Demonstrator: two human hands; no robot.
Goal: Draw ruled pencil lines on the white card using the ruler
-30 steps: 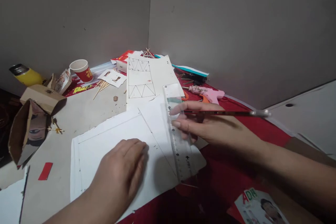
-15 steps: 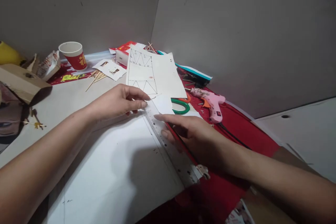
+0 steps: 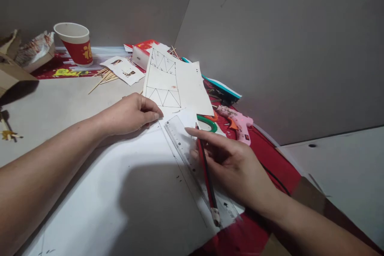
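Left: brown cardboard (image 3: 18,74) beside an open carton (image 3: 42,58) with a stained lining. Left of centre: a paper cup (image 3: 72,50), white with a red band and gold emblem, among clear sticks (image 3: 106,53); to its right, a small white card (image 3: 123,70) lies over thin wooden sticks (image 3: 103,81), with a red-and-white box (image 3: 142,54) behind. Right: a green handle loop (image 3: 207,118) near a pink glue gun (image 3: 241,120) with an orange trigger, lying on red cloth (image 3: 273,158). Background: grey walls (image 3: 285,48) meeting at a corner.
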